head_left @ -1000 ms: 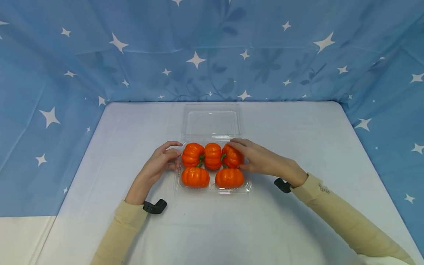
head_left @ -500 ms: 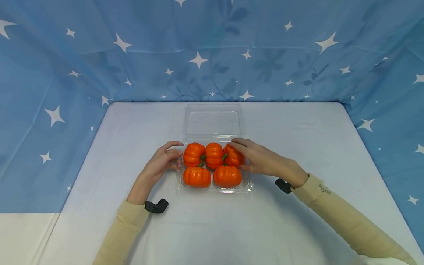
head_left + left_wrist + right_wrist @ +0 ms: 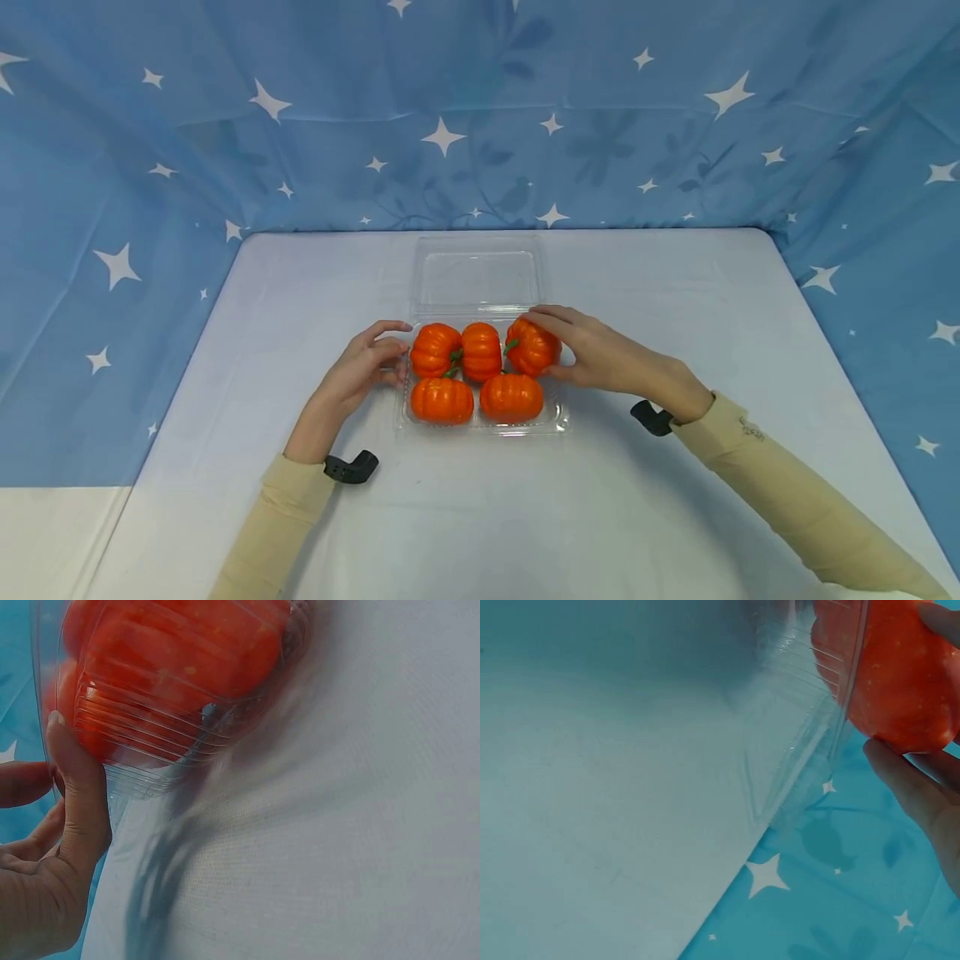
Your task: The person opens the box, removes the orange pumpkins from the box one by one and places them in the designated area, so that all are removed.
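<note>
Small orange pumpkins with green stems sit in a clear plastic clamshell box [image 3: 558, 421]: three in the back row, two in front. My right hand [image 3: 600, 354] grips the back right pumpkin [image 3: 533, 346] between thumb and fingers. In the right wrist view that pumpkin [image 3: 907, 682] stands above the box's rim. My left hand [image 3: 360, 367] pinches the box's left rim, with the thumb [image 3: 79, 787] against the plastic wall in the left wrist view. Close to the right hand are the front right pumpkin [image 3: 512, 397] and the back middle pumpkin [image 3: 481, 350].
The box's clear lid [image 3: 478, 279] lies folded back behind it. A white cloth covers the table [image 3: 480, 517], and a blue curtain [image 3: 480, 117] with white stars hangs along the back and sides. Each wrist wears a black band [image 3: 351, 467].
The right hand has lifted the back right pumpkin and shifted it slightly right and back. The front right pumpkin has slid a little left. The left hand stays at the box rim.
</note>
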Action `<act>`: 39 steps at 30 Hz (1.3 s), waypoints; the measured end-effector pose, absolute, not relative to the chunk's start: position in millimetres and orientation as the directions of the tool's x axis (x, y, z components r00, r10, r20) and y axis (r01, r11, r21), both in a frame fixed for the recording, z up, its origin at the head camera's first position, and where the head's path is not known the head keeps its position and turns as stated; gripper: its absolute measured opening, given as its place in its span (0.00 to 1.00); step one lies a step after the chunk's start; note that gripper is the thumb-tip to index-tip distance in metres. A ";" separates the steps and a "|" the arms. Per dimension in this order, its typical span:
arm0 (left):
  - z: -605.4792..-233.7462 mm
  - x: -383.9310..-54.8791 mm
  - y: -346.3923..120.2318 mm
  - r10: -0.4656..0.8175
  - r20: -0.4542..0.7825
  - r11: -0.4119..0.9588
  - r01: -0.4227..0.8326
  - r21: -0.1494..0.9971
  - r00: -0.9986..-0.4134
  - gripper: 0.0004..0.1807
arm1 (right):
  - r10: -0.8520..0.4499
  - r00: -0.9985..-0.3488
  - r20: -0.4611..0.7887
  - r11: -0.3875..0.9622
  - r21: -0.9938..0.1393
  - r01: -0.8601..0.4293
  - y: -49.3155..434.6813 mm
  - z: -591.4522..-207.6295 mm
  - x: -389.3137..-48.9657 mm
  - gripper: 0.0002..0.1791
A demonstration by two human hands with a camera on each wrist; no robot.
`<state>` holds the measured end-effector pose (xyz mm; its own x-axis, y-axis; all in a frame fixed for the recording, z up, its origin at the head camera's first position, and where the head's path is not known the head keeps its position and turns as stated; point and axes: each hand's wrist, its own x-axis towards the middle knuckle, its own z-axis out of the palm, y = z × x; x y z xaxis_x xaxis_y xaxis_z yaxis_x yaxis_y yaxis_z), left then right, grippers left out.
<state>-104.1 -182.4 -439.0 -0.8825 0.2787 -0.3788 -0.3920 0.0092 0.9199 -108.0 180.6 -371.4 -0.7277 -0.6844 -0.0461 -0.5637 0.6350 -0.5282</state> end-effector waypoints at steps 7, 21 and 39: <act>-442.2 -103.5 -184.1 0.276 -0.384 0.014 -0.396 0.918 -0.881 0.22 | -0.661 -0.751 -0.002 0.584 -0.630 -0.512 189.6 -377.2 -112.8 0.42; -442.5 -104.3 -184.3 0.278 -0.376 0.022 -0.385 0.923 -0.884 0.22 | -0.555 -0.832 -0.013 0.484 -0.818 -0.310 212.4 -382.8 -127.6 0.42; -445.6 -122.2 -196.4 0.420 -0.359 0.039 -0.379 0.925 -0.833 0.23 | -0.397 -0.916 -0.061 0.491 -0.857 -0.156 230.8 -381.4 -148.5 0.41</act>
